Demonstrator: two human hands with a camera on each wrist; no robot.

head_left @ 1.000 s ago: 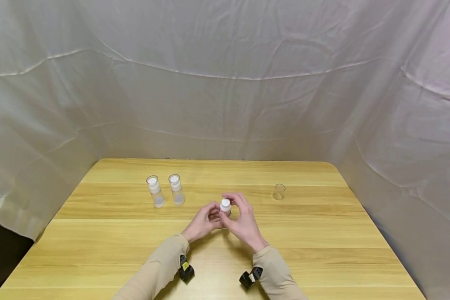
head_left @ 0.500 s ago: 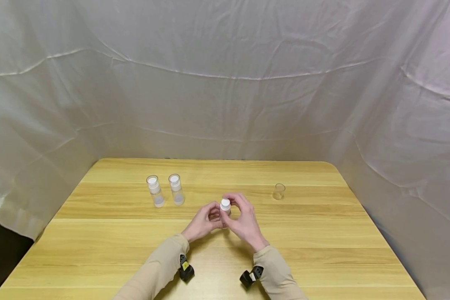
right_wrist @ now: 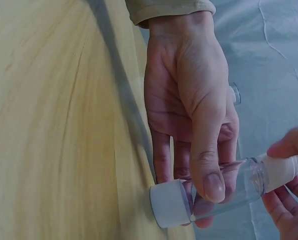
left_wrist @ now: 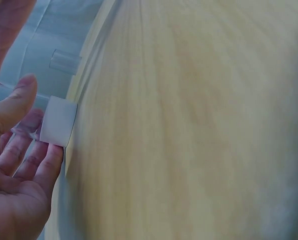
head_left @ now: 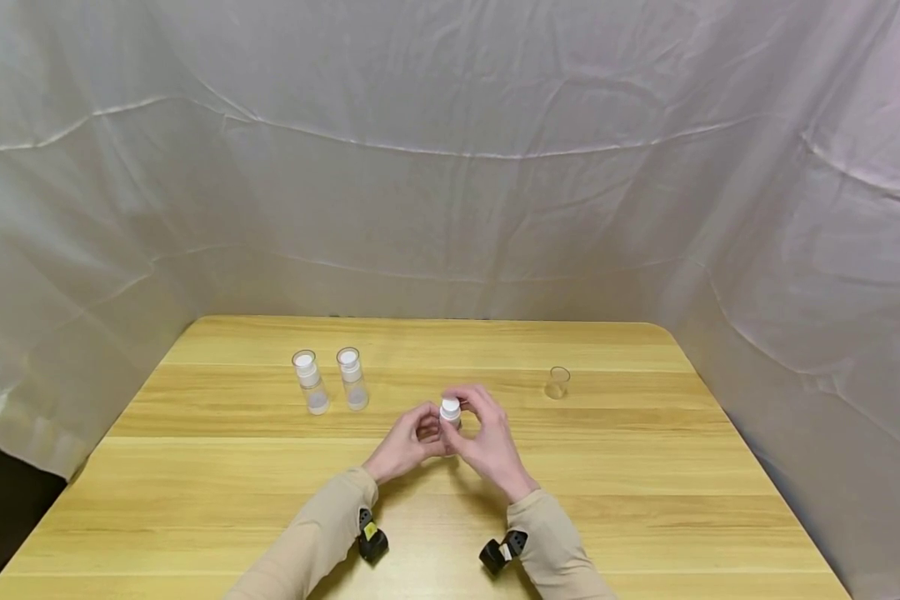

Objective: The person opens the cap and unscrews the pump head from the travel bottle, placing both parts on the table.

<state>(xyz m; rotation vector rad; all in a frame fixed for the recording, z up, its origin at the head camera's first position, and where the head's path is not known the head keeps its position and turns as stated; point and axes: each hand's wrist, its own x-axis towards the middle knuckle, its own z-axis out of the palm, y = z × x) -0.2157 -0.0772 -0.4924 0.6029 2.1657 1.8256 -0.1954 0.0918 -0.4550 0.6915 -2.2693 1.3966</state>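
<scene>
Right wrist view bares the bottle [right_wrist: 244, 183], mostly hidden in head view: left hand [right_wrist: 191, 102] grasps it, right hand [head_left: 487, 442] pinches its white top [right_wrist: 280, 171]; cup [head_left: 558, 383] at its two o'clock.

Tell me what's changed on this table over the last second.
Nothing visibly changed. The left hand still holds the clear pump bottle and the right hand its white top; the two capped pump bottles still stand to the left, and the clear cap to the right.
</scene>
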